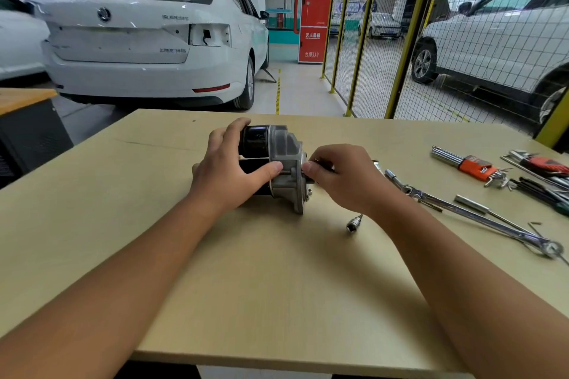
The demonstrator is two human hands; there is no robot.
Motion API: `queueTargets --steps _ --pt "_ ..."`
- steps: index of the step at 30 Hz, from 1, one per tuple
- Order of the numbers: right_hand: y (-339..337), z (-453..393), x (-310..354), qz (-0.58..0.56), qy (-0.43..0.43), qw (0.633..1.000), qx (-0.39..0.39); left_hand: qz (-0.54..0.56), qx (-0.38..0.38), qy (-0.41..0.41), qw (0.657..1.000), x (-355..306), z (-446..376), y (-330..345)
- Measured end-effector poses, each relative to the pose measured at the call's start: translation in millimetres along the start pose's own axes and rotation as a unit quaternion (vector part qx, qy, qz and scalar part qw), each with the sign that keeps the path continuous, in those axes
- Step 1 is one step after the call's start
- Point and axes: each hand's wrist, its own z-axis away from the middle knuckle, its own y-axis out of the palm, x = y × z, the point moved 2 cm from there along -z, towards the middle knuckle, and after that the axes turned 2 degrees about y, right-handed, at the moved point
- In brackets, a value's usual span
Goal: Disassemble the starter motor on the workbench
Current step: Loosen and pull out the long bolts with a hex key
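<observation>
The starter motor (pixel 277 163) lies on its side in the middle of the table (pixel 277 286), right between the two hands. The left hand (pixel 229 169) wraps around its black body, thumb pressed near the grey housing, while the right hand (pixel 341 175) pinches a small dark part at the housing's flat end. A socket (pixel 352 225) sits just right of the motor.
</observation>
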Motion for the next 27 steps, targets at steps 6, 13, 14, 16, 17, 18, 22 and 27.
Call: queueTargets --steps 6,13,14,16,17,18,22,27 --pt "-1 0 1 -0.021 0.008 1.0 0.006 0.003 0.004 0.001 1.0 1 -1 -1" --pt "-2 0 0 -0.02 0.002 1.0 0.006 -0.006 0.01 0.002 1.0 1 0 -1" --pt "-3 0 -1 -0.018 0.002 1.0 0.005 -0.018 0.007 0.002 1.0 1 0 0" --pt "-4 0 -1 -0.014 0.002 1.0 0.005 -0.053 -0.006 0.007 0.999 -2 1 -1" --pt "-5 0 -1 -0.012 0.003 1.0 0.008 -0.069 -0.015 0.014 0.997 -5 1 -2" --pt "-5 0 -1 -0.01 0.004 1.0 0.01 -0.082 -0.025 0.024 0.996 -7 2 -2" --pt "-8 -2 -2 -0.006 0.013 1.0 0.006 -0.111 -0.035 0.077 0.99 -11 4 -2" --pt "-12 -4 -5 -0.005 0.028 1.0 0.005 -0.15 -0.032 0.121 0.981 -12 5 0"
